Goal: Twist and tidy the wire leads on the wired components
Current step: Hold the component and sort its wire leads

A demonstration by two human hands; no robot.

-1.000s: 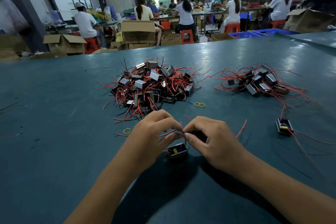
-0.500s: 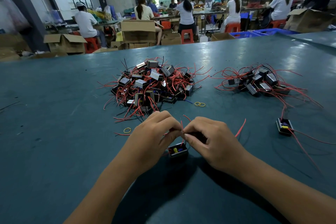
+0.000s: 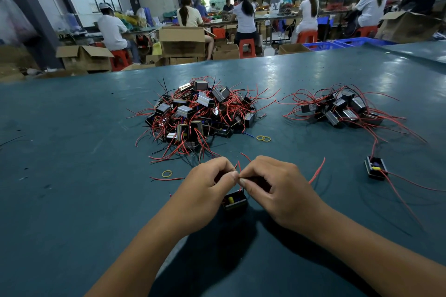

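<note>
Red thin wire leads (image 3: 239,168) pinched between my left hand (image 3: 209,184) and right hand (image 3: 272,185), now closer (mid-twist, I judge) above small black boxy component (image 3: 234,201).

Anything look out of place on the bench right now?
Minor clutter only: yellow rubber bands and another lie loose on the table, and one wired component sits alone, apart from the right pile. Nothing looks damaged.

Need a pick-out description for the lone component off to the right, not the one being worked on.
Start at the smaller pile of wired components on the right of the green table. Come toward the camera along the red wire trailing from it: a single black component sits there alone. Unlike the one under the hands, nobody touches it.
</note>
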